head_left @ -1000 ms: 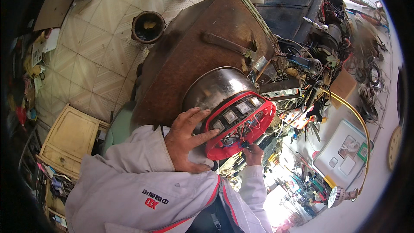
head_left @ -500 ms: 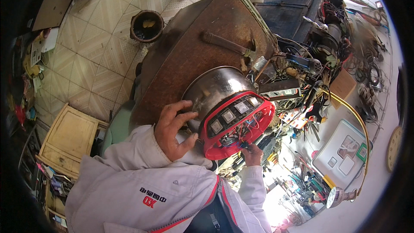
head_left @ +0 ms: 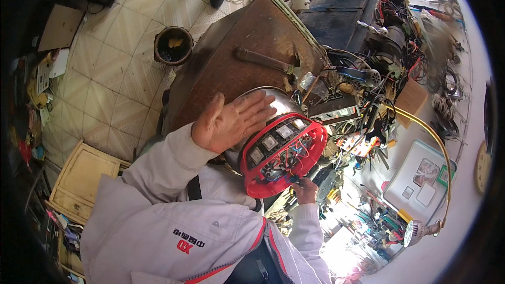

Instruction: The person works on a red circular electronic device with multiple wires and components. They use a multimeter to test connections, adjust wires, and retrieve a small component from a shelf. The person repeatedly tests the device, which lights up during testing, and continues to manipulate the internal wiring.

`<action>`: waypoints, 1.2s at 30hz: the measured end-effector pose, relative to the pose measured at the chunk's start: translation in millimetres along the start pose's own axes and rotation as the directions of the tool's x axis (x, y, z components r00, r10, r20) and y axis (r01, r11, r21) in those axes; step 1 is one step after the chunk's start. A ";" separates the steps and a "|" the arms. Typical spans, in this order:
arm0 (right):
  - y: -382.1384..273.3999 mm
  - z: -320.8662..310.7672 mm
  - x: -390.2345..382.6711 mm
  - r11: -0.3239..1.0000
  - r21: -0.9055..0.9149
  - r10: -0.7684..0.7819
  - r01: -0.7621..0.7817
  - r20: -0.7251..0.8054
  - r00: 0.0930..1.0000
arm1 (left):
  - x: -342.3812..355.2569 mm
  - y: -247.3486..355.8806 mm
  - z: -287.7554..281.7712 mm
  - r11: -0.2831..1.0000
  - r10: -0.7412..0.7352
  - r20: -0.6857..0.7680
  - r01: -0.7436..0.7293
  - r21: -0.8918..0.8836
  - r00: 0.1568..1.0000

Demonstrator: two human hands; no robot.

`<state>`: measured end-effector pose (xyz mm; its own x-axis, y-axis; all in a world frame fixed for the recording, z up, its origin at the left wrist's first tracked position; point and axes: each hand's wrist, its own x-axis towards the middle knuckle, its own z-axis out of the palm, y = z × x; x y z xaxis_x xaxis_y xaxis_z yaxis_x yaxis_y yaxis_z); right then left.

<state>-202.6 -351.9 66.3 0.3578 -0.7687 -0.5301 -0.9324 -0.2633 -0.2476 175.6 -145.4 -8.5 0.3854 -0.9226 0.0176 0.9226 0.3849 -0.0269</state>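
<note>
Cooker (head_left: 273, 142), a round appliance with a steel pot body and a red plastic base, sits tipped on its side at the near edge of the brown workbench (head_left: 236, 58), its open underside facing the person and showing small boards and coloured wires.

Handling, as a judgement: the steel shell looks rigid and smooth, likely slippery under a flat palm and prone to roll on its curve. The red base looks lighter and more brittle, and the exposed wiring inside is the fragile part. The red rim or the steel wall would be the sound places to take hold, not the innards.

Left hand (head_left: 229, 121) lies flat on the steel shell on the left side, fingers straight and close together, thumb raised, gripping nothing; it appears to steady the body.

Right hand (head_left: 305, 189) is at the near lower edge of the red base, fingers curled in tight. It may hold a small dark tool, but I cannot tell.

Hammer (head_left: 268, 62) lies farther off on the workbench, well apart. Cluttered tools and cables crowd the right side. A dark bucket (head_left: 172, 46) stands on the tiled floor, far left.
</note>
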 end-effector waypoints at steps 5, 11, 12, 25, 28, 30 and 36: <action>-6.6 -1.9 -2.4 0.992 -0.124 -0.025 0.022 -0.022 0.999 | 6.4 -5.1 -14.8 0.971 -0.231 -0.002 0.230 0.070 0.973; -16.2 0.0 -2.0 0.997 -0.034 -0.074 0.072 -0.062 0.995 | -10.6 44.8 -5.7 0.959 0.201 -0.211 -0.236 -0.156 0.957; -14.7 1.1 -3.5 0.997 -0.042 -0.071 0.068 -0.070 0.995 | -24.3 55.9 -12.0 0.944 0.240 -0.269 -0.289 -0.161 0.933; -2.1 5.8 -2.1 0.948 0.124 -0.272 0.293 -0.166 0.948 | -182.5 -38.5 -36.5 0.760 0.206 -0.805 0.427 0.490 0.556; 4.2 9.4 -2.1 0.929 0.167 -0.291 0.329 -0.217 0.932 | -177.1 -77.1 -31.4 0.495 0.140 -0.627 0.495 0.714 0.766; 17.6 15.5 2.0 0.918 0.185 -0.310 0.351 -0.216 0.926 | -173.5 -86.9 -25.6 0.259 0.172 -0.503 0.453 0.853 0.847; 24.6 16.5 2.4 0.859 0.312 -0.353 0.406 -0.212 0.911 | -137.0 -97.1 17.3 0.257 0.400 -0.469 0.394 0.882 0.787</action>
<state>-223.9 -350.5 45.5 0.6446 -0.7311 -0.2235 -0.6399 -0.3560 -0.6811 33.5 -55.9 9.0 0.6643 -0.5849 -0.4654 0.4053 -0.2413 0.8817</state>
